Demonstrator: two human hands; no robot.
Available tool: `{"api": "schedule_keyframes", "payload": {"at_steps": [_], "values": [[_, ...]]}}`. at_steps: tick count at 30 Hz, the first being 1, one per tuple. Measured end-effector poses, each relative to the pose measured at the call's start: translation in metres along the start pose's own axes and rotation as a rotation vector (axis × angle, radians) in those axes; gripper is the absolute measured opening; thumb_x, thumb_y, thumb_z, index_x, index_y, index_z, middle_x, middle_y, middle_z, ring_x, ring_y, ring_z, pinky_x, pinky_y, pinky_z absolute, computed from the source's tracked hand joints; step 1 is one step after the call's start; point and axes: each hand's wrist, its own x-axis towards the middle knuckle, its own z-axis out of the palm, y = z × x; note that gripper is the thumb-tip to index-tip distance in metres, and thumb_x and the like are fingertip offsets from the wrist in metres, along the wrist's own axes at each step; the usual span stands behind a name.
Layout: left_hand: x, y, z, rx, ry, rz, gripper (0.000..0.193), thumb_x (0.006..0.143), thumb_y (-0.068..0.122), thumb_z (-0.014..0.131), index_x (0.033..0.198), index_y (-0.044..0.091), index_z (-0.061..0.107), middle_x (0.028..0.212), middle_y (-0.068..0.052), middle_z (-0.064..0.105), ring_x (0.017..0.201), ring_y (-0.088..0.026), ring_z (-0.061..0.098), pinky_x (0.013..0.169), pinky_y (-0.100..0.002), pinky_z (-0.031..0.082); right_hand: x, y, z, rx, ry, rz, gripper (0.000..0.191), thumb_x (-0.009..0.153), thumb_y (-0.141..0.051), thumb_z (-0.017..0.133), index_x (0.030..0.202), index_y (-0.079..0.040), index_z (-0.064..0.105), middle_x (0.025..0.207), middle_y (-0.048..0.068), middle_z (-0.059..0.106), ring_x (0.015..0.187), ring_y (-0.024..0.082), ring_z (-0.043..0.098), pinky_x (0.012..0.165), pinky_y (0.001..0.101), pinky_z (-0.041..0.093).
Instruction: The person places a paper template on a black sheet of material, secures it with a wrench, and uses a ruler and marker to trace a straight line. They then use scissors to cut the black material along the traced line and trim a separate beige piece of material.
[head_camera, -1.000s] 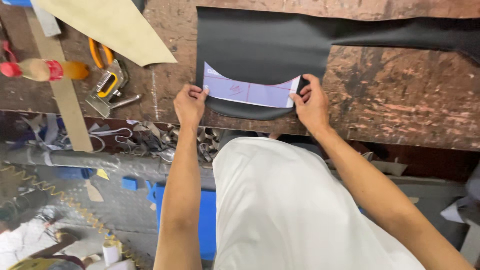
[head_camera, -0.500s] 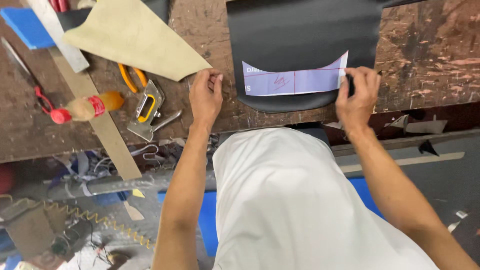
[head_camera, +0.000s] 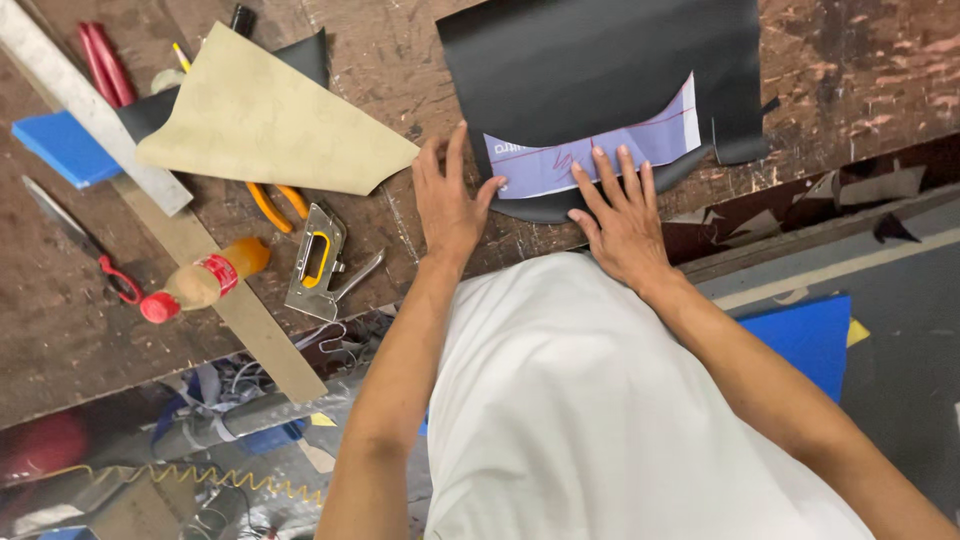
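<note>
black sheet (head_camera: 600, 70) folded over the pale paper pattern (head_camera: 600, 155) at the table (head_camera: 860, 70) edge | both our grips flat, fingers apart, clamping nothing: left hand (head_camera: 450, 205) beside the fold, right hand (head_camera: 620, 215) pressing pattern | pattern placed, no cutting visible yet | stapler (head_camera: 318, 262) and orange-handled pliers (head_camera: 270, 205) left of our left hand

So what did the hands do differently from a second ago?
The left hand and right hand gave up the ends of the pale paper pattern and moved inward; both now press flat, closer together. The fold of black sheet now covers more of the pattern. The stapler, bottle and tan piece lie as before on the workbench.
</note>
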Motion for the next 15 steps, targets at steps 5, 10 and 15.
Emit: {"api": "schedule_keyframes", "payload": {"at_steps": [5, 10, 15], "values": [[0.004, -0.010, 0.001, -0.027, -0.084, -0.024, 0.076, 0.079, 0.032, 0.090, 0.146, 0.021, 0.056, 0.139, -0.017, 0.048, 0.116, -0.034, 0.053, 0.104, -0.047, 0.046, -0.001, -0.001, 0.005, 0.008, 0.003, 0.020, 0.061, 0.106, -0.035, 0.058, 0.161, -0.015, 0.040, 0.169, 0.017, 0.027, 0.157, 0.044, 0.016, 0.126, 0.0624, 0.011], [0.000, -0.007, 0.005, 0.040, -0.051, 0.074, 0.055, 0.091, 0.031, 0.085, 0.142, 0.028, 0.064, 0.147, -0.019, 0.045, 0.122, -0.033, 0.052, 0.105, -0.047, 0.045, -0.001, 0.000, 0.005, 0.016, 0.002, 0.028, 0.062, 0.107, -0.035, 0.057, 0.162, -0.015, 0.038, 0.170, 0.017, 0.024, 0.157, 0.044, 0.013, 0.127, 0.0624, 0.011], [-0.006, -0.002, 0.006, 0.081, -0.069, 0.104, 0.056, 0.086, 0.040, 0.085, 0.136, 0.023, 0.068, 0.145, -0.020, 0.044, 0.128, -0.038, 0.047, 0.106, -0.050, 0.041, -0.002, 0.003, 0.004, 0.012, -0.008, 0.033, 0.063, 0.106, -0.037, 0.056, 0.162, -0.016, 0.037, 0.171, 0.014, 0.023, 0.158, 0.041, 0.013, 0.127, 0.0605, 0.011]]}}
